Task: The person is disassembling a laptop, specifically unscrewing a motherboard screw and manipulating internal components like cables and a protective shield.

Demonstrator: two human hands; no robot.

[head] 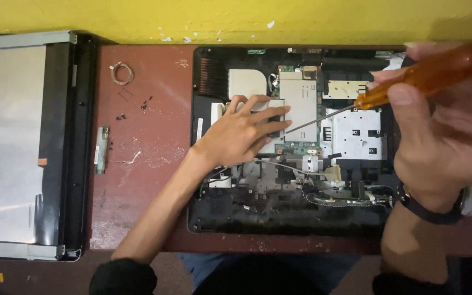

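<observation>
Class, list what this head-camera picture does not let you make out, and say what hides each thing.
1. Head view: the right hand is blurred and cut by the right edge.
2. Board parts under the left hand are covered.
3. The small screws on the table are too small to count.
4. The screwdriver tip's contact is unclear.

Two bare forearms come up from the near edge, and both hands (247, 131) are bare too: no gloves, no rings that can be made out. Dark sleeves (122, 277) are pushed back and bunched near the elbows, one at near left, one at near right. The right wrist carries a dark watch strap (430, 212) with a pale, rounded case on its right side. Between the arms, blue cloth (203, 266) shows at the lap.
</observation>
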